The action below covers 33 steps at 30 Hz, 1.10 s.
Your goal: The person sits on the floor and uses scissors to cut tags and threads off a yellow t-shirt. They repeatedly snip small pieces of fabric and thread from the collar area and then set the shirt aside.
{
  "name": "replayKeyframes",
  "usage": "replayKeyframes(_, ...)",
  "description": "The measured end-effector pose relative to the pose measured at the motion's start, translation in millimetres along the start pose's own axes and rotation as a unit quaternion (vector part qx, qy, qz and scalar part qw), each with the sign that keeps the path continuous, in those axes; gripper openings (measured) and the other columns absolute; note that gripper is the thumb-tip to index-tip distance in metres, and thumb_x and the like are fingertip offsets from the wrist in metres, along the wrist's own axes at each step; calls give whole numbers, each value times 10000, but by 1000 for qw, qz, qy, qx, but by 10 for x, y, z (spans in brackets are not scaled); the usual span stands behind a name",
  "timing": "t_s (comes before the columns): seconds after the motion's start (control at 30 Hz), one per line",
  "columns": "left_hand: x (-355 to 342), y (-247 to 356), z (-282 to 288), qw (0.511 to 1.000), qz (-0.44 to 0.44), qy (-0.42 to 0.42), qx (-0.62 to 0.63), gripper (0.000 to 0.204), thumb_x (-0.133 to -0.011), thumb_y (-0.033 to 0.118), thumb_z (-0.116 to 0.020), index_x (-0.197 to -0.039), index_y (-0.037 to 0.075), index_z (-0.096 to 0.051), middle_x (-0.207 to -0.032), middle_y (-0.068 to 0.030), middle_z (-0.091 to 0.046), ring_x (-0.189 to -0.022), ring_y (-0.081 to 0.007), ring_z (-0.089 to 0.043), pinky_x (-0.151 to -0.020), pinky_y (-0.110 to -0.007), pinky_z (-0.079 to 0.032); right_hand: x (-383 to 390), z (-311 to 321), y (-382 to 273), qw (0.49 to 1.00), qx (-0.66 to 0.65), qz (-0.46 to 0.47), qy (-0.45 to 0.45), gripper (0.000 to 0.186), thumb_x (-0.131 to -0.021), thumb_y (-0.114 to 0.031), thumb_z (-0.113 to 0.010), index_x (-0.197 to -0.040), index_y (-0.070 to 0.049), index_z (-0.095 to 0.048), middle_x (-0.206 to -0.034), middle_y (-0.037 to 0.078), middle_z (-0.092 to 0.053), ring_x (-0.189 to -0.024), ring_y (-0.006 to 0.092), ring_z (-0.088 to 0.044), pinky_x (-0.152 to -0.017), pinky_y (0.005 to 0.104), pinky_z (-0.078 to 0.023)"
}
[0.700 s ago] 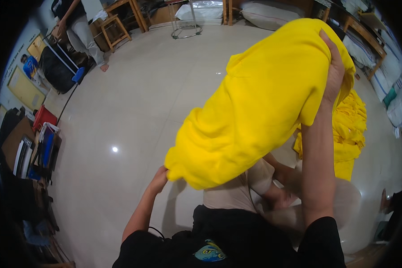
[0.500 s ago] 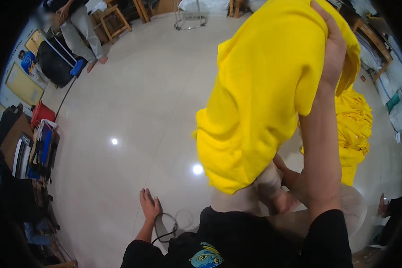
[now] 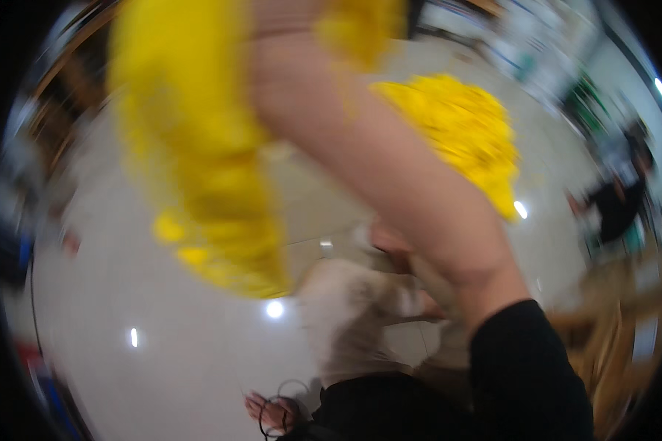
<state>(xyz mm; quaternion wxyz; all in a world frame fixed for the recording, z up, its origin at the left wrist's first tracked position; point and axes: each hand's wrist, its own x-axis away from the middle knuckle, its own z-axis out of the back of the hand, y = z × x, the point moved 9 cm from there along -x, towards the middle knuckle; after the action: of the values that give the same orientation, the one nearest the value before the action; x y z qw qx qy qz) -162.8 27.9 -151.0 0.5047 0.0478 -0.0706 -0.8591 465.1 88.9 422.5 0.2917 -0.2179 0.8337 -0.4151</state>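
Observation:
My right forearm (image 3: 404, 191) reaches up to the top edge, where my right hand (image 3: 283, 16) is cut off and smeared, its fingers unseen. Yellow fabric (image 3: 198, 184) hangs in a long blurred bundle beside that raised arm. Low in the picture my left hand (image 3: 268, 411) rests on the pale tiled floor (image 3: 162, 287) with fingers spread, next to a looped black cable (image 3: 294, 385). A heap of yellow fabric (image 3: 460, 128) lies on the floor beyond my arm, and my beige-trousered legs (image 3: 331, 309) are folded beneath me.
A person in dark clothing (image 3: 614, 206) is low at the right. Brown cardboard (image 3: 596, 338) is at the lower right, white sacks (image 3: 537, 40) line the upper right, and wooden furniture (image 3: 66, 59) stands at the upper left, all blurred.
My view has swung sharply. My right arm and the hanging fabric have risen and now appear further left, hand cut off. My left hand, earlier lifted at the fabric, is on the floor.

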Motion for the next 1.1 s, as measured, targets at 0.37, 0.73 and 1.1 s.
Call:
replayKeyframes(0.37, -3901, 2015, 1719, 928, -235, 208, 203, 1023, -971, 629, -524, -1782, 26, -366, -1801, -285, -388, -1672, -509, -336, -1365, -678, -223, 1355, -862, -359, 997, -50, 55, 17, 587, -1113, -525, -640, -1313, 18, -738, -1189, 145, -803, -1175, 319, -750, -1106, 395, -533)
replayKeyframes(0.73, -5135, 704, 4852, 903, -136, 250, 321, 1033, -1001, 753, -443, -1786, 84, -381, -1814, -210, -408, -1673, -455, -362, -1375, -632, -237, 2289, -1560, 146, 986, -120, 80, 89, 609, -1143, -536, -615, -1340, 30, -722, -1232, 187, -807, -1236, 373, -737, -1137, 408, -508)
replayKeyframes(1.1, -1025, 1069, 2395, 762, 211, -27, 611, 1056, -1031, 876, -363, -1790, 142, -396, -1827, -135, -427, -1673, -402, -388, -1386, -587, -251, 2991, -619, -87, 932, -154, -182, -273, 500, -1098, -362, -728, -1472, -34, -682, -1350, 144, -769, -1291, 308, -726, -1161, 433, -545)
